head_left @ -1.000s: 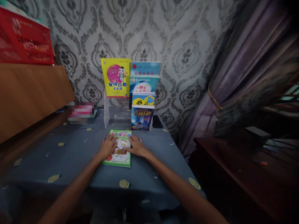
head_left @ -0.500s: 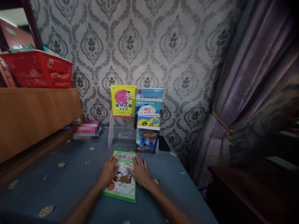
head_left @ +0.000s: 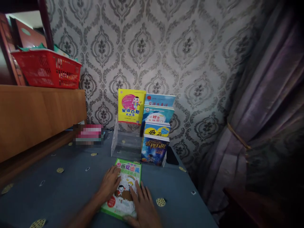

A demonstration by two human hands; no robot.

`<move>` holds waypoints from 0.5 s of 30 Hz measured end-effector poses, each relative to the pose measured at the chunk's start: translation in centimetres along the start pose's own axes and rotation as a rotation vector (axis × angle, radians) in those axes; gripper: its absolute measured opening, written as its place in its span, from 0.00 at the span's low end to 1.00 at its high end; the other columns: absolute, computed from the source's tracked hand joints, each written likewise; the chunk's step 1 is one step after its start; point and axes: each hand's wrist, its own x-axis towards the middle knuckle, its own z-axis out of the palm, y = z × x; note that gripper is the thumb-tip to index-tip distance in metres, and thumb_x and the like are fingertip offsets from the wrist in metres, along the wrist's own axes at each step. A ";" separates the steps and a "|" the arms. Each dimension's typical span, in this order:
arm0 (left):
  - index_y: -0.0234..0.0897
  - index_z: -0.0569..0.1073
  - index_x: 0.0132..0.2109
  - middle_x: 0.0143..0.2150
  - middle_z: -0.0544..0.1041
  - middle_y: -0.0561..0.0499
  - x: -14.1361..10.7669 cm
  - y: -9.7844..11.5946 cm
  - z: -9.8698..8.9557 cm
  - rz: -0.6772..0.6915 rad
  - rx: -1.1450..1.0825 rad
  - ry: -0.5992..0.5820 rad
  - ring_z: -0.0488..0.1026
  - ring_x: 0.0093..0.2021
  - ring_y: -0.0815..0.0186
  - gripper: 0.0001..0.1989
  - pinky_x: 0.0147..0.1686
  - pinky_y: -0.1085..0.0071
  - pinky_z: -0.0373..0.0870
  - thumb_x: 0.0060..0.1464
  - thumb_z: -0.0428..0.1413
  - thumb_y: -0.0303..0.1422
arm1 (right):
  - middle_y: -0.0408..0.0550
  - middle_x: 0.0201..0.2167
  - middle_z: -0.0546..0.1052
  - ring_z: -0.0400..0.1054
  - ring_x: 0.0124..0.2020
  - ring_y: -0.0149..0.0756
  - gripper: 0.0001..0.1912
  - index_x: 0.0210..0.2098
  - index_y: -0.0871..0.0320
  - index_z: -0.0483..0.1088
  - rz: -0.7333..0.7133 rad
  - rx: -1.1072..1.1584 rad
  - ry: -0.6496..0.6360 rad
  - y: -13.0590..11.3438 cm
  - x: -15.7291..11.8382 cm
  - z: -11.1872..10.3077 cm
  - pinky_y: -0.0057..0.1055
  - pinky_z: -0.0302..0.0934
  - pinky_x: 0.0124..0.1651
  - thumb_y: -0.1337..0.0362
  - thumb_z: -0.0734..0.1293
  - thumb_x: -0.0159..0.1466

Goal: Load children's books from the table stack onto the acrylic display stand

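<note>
A green-edged picture book (head_left: 124, 198) lies flat on the blue tablecloth, cover up. My left hand (head_left: 110, 182) rests on its left edge, fingers laid out over the cover. On the book's right edge lies my right hand (head_left: 143, 202), lower down, with its fingers spread. Beyond the book stands a clear stepped rack (head_left: 125, 145). In its right column are several books, the front one a dark blue book (head_left: 154, 150). A yellow book (head_left: 131, 107) stands upright at the rack's upper left.
A dark flat object (head_left: 172, 155) lies right of the rack. A blurred pink stack (head_left: 89, 133) sits at the back left. The red basket (head_left: 54, 69) stands on a wooden ledge (head_left: 42, 117). A curtain (head_left: 220, 152) hangs at the right.
My right hand has slid down along the book's right side, nearer to me. My left hand stays at the left edge. The view has shifted a little.
</note>
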 end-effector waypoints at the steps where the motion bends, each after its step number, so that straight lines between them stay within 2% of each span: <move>1: 0.38 0.74 0.57 0.62 0.73 0.40 0.1 -0.4 0.3 0.001 -0.042 0.022 0.70 0.62 0.54 0.20 0.62 0.54 0.66 0.59 0.48 0.32 | 0.62 0.71 0.53 0.50 0.69 0.71 0.50 0.72 0.53 0.54 -0.028 -0.024 0.022 0.7 0.1 0.8 0.66 0.55 0.63 0.35 0.67 0.59; 5: 0.41 0.75 0.55 0.57 0.76 0.42 0.7 -1.8 1.2 -0.002 -0.248 0.101 0.73 0.58 0.55 0.20 0.60 0.57 0.69 0.58 0.48 0.34 | 0.53 0.69 0.61 0.61 0.65 0.62 0.36 0.71 0.42 0.52 -0.113 -0.121 0.121 3.2 0.4 3.7 0.56 0.63 0.60 0.46 0.65 0.67; 8: 0.38 0.74 0.54 0.55 0.77 0.41 1.4 -2.9 1.2 -0.081 -0.461 0.139 0.74 0.57 0.53 0.21 0.58 0.56 0.70 0.54 0.52 0.38 | 0.49 0.68 0.62 0.64 0.63 0.59 0.34 0.71 0.38 0.49 -0.127 -0.155 0.170 4.4 0.5 4.7 0.54 0.66 0.59 0.51 0.65 0.69; 11: 0.35 0.73 0.54 0.57 0.76 0.38 2.0 -3.8 0.6 -0.248 -0.698 0.147 0.76 0.55 0.51 0.26 0.54 0.57 0.74 0.50 0.57 0.44 | 0.48 0.68 0.61 0.64 0.63 0.60 0.33 0.71 0.36 0.48 -0.123 -0.168 0.169 4.5 0.5 4.9 0.54 0.68 0.57 0.52 0.63 0.70; 13: 0.35 0.74 0.52 0.56 0.77 0.37 2.0 -4.4 0.3 -0.335 -0.776 0.147 0.77 0.54 0.51 0.28 0.52 0.58 0.75 0.47 0.59 0.47 | 0.47 0.67 0.62 0.64 0.63 0.60 0.34 0.71 0.34 0.47 -0.114 -0.158 0.175 4.1 0.4 4.8 0.55 0.69 0.57 0.51 0.64 0.69; 15: 0.36 0.74 0.50 0.52 0.79 0.39 1.9 -4.9 0.2 -0.365 -0.791 0.142 0.77 0.53 0.51 0.27 0.53 0.59 0.74 0.45 0.60 0.47 | 0.46 0.67 0.63 0.63 0.63 0.60 0.36 0.71 0.33 0.46 -0.078 -0.163 0.205 3.4 0.4 4.6 0.56 0.68 0.58 0.50 0.65 0.68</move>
